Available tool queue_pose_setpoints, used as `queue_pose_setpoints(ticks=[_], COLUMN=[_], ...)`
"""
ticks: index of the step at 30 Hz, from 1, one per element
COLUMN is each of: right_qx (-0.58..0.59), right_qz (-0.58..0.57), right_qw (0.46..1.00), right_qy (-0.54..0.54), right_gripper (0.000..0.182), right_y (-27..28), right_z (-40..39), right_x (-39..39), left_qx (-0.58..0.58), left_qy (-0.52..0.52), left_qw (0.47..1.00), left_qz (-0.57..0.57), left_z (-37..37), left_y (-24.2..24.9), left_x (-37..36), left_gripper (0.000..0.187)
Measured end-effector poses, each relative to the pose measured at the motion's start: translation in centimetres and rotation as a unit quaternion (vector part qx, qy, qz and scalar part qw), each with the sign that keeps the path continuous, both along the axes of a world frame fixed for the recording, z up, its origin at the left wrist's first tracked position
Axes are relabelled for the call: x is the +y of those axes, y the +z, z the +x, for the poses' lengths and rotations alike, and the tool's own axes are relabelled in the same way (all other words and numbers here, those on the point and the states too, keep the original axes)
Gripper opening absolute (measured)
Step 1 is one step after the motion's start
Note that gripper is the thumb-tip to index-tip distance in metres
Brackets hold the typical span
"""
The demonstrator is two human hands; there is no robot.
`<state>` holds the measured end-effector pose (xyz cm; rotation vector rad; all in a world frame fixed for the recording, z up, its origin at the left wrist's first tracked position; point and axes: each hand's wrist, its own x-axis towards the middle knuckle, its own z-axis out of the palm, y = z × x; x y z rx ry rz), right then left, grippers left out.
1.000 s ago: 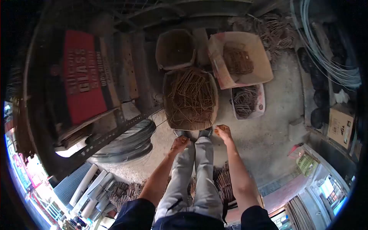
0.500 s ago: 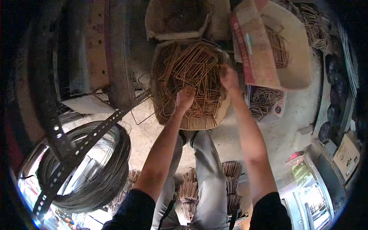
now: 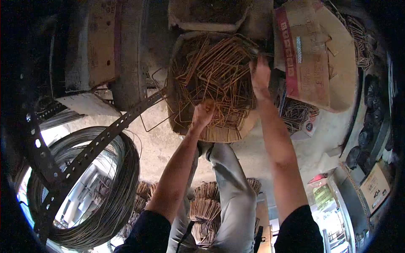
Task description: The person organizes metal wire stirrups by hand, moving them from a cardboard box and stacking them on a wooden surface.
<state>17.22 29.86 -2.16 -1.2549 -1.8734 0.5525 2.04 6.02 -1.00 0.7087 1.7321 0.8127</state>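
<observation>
A cardboard box in front of me holds a tangled heap of rusty bent steel-rod stirrups. My left hand is closed in a fist over the near part of the heap, around a stirrup whose rod rises from the fist. At the box's right rim is my right hand, its fingers curled. What those fingers grip, if anything, is hidden. Another stirrup sticks out past the box's left side.
To the left hangs a large coil of wire, crossed by a perforated metal angle bar. A red-marked cardboard box stands at the right, near more stirrups. Tied bundles of rods sit by my legs.
My right hand has moved up and right along the box's rim. My left fist has lowered slightly toward me. The view has shifted a little.
</observation>
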Motion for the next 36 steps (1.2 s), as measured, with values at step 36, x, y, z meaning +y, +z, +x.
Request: queue_pose_setpoints(ticks=[36], right_qx=[0.184], right_qz=[-0.156], right_qw=[0.95], right_qy=[0.197], right_gripper=[0.019], right_y=[85.1], right_z=[5.1], right_x=[3.9], left_qx=[-0.146], left_qy=[0.001], left_qw=[0.906], left_qz=[0.397], left_z=[-3.5], left_y=[72.1], left_x=[14.7], left_gripper=[0.036])
